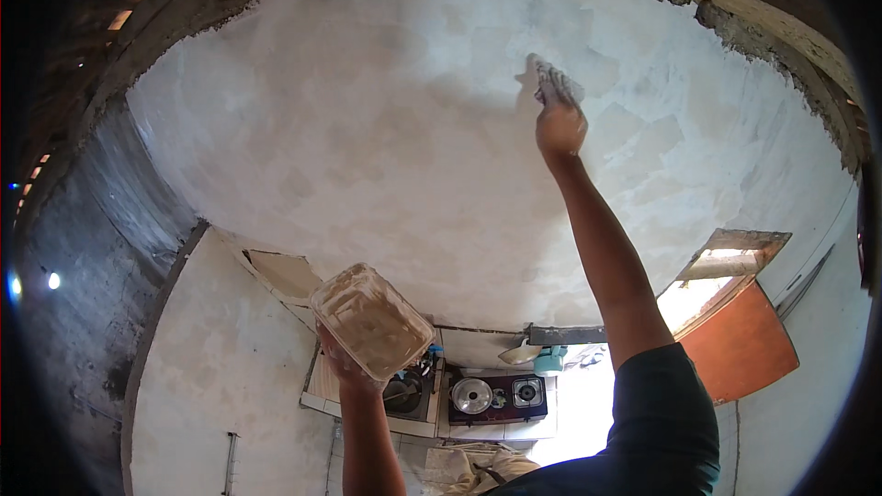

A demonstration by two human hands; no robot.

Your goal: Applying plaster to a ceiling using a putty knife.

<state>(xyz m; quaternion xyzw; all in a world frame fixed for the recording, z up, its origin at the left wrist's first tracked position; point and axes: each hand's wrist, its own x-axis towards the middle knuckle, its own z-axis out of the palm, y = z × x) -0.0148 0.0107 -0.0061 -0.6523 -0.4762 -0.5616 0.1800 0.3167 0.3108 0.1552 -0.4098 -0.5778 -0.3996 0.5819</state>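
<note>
My right arm reaches up in front of a pale, patchy plastered wall (386,138). At its end my right hand (560,131) is closed on a crumpled greyish-white rag (557,84), held at or against the wall's upper part. The fingers are mostly hidden behind the hand and rag. Lower left, my left hand (342,360) holds up a shallow rectangular tub (404,310) from beneath and the side. Pale wet paste is smeared over the tub's inner walls and bottom. Damp-looking darker patches show on the wall around the right hand.
Below stand a two-burner stove (501,399) with a round lidded pot (471,395), and a sink (404,395) in a tiled counter. A light-blue container (549,361) sits behind the stove. An orange-brown panel (740,344) hangs by a bright opening at right.
</note>
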